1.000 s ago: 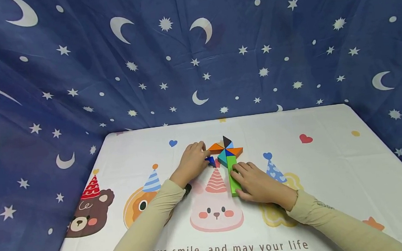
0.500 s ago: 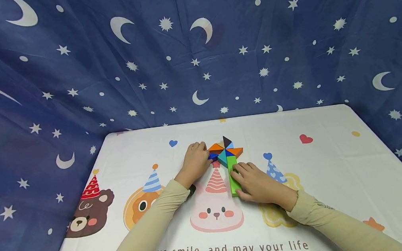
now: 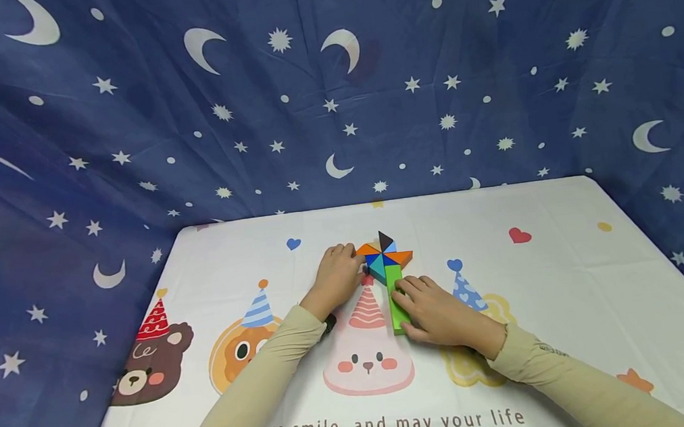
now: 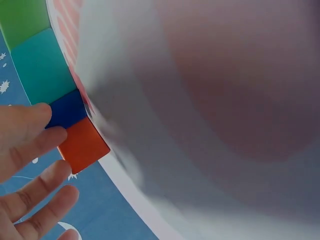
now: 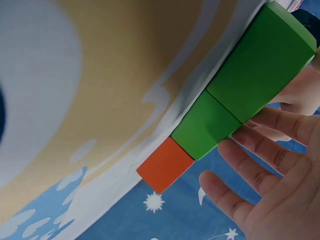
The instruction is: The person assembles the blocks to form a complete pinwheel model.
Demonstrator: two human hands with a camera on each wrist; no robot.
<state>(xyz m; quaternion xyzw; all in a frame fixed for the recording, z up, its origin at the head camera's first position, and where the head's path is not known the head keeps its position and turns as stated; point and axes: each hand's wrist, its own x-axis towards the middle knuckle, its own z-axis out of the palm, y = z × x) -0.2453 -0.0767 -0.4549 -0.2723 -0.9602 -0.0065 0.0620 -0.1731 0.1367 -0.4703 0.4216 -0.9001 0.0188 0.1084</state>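
My left hand is at the left side of a pinwheel shape of triangular blocks, pinching a dark blue triangular block between thumb and fingertips. That block lies against an orange block and a teal block. Other blades show orange, light blue and black. Below the pinwheel runs a green stem; from the right wrist view it is two green blocks end to end. My right hand touches the stem's right side with nearly straight fingers.
The blocks lie on a white tablecloth printed with cartoon animals, hearts and lettering. A blue curtain with moons and stars rises behind and beside the table. A dark band is at the left wrist.
My left hand has slid the dark blue block rightward and slightly up, from beside the pinwheel into the gap between the orange and teal blades. My right hand stays at the green stem.
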